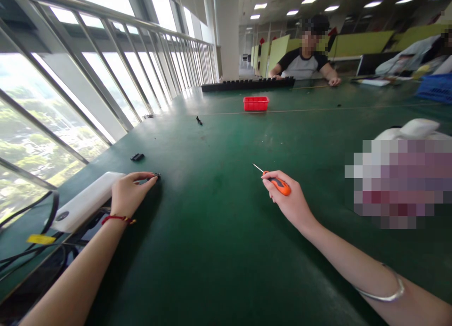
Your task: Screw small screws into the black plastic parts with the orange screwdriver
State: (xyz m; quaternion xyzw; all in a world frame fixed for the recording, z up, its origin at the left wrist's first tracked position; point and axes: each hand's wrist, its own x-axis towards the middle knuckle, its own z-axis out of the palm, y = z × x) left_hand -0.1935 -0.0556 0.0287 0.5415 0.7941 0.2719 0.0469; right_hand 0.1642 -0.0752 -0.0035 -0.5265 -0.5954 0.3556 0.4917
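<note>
My right hand (284,191) is closed round an orange and grey screwdriver (281,185), its thin metal shaft pointing up and to the left above the green table. Over on the left, my left hand (132,189) pinches a small black part (157,176) between thumb and fingertips, close to the tabletop. What kind of part it is, I cannot make out. A black piece (137,157) lies just beyond that hand, and another small black piece (199,120) rests farther back.
A white oblong device (90,201) and black cables (52,213) lie at the left edge by the railing (116,48). Farther back stand a red bin (256,104) and a long black strip (247,84). Another person (307,57) sits opposite; a blue basket (436,87) is at right.
</note>
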